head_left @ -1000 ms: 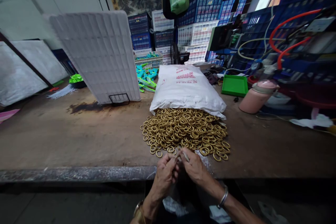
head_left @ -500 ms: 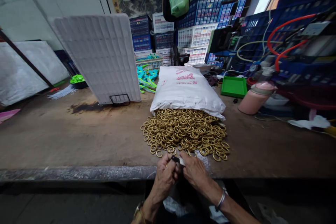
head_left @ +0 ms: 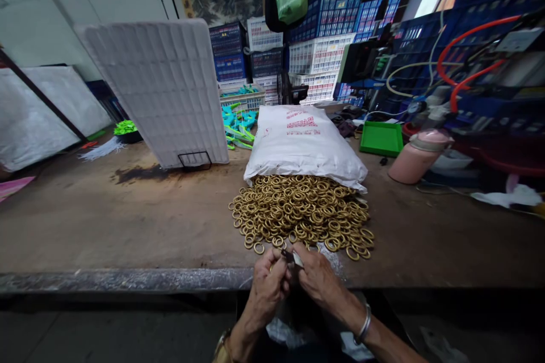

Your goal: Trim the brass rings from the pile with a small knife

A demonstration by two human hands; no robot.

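At the table's front edge, my right hand [head_left: 319, 277] is closed around a small tool with a dark tip and a white part [head_left: 297, 260]; its exact kind is unclear. My left hand [head_left: 268, 282] is pinched just beside the dark tip, and its fingers hide most of what they hold. A speck of gold shows there, too small to name. Right beyond both hands spreads a heap of gold-coloured rings [head_left: 302, 207], with a few loose ones nearest my fingers. The heap spills from under a white sack [head_left: 302, 150] with red print lying on the table.
A tall ribbed white panel [head_left: 157, 91] stands in a black wire holder at the left. To the right are a green tray [head_left: 381, 139] and a pink bottle [head_left: 419, 156]. Stacked crates [head_left: 321, 54] rise behind. The brown table [head_left: 106, 221] ends at a worn front edge.
The small tool has tilted slightly between my fingers, and my hands have shifted very little. The heap and the sack lie as before.
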